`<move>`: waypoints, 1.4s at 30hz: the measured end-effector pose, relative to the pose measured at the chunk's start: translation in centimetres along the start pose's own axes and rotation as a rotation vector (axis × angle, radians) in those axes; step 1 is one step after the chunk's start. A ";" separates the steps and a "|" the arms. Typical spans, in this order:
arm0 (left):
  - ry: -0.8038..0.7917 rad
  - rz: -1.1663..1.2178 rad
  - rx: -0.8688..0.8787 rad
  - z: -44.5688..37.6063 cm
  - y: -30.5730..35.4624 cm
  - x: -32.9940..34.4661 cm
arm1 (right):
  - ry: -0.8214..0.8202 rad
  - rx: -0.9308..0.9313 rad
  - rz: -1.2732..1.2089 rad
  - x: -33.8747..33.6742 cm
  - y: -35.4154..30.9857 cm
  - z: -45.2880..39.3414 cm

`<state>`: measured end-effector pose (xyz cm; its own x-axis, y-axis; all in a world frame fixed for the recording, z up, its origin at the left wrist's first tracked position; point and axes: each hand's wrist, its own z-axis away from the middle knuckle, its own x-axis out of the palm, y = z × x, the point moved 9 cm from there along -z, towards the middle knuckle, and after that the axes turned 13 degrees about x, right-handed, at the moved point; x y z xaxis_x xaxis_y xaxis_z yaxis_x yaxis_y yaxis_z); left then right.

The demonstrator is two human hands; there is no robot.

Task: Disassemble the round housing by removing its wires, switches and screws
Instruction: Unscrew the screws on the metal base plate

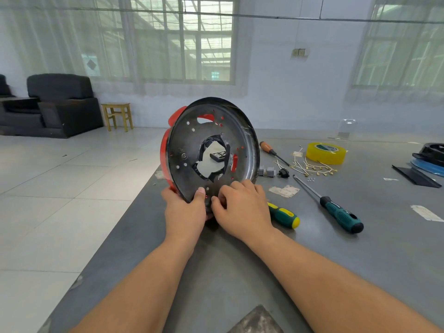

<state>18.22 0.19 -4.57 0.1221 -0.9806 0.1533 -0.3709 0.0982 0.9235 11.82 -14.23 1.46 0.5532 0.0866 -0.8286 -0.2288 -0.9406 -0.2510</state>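
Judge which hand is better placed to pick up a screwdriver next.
Probably the right hand. All three screwdrivers lie on its side, the yellow-green handled one nearest to it. The left hand grips the housing at its lower rim, keeping it upright on the table.

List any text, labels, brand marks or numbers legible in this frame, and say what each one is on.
None can be read.
Round housing: a small round stamped mark left of the centre hole, too small to read.
Yellow tape roll: green and white core label, blurred.
Black object seen through the housing's hole: white markings, unreadable.
Window sign: a dark diamond, no legible text.
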 end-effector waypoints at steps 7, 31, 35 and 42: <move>-0.014 0.027 0.009 0.1 0.3 0.4 | -0.047 0.014 -0.101 0.5 0.4 -0.3; -0.028 -0.066 0.013 -0.3 -0.3 0.2 | -0.155 0.029 -0.228 0.7 0.6 -0.3; -0.019 -0.040 -0.002 -0.4 -0.5 0.1 | -0.012 -0.006 -0.203 -0.8 0.6 0.0; -0.006 0.040 -0.036 -0.3 -0.5 0.0 | -0.047 0.050 -0.446 -2.7 3.0 0.8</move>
<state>18.69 0.17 -4.87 0.1020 -0.9769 0.1879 -0.3420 0.1429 0.9288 9.00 -17.03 2.55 0.5693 0.4962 -0.6555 -0.0150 -0.7909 -0.6117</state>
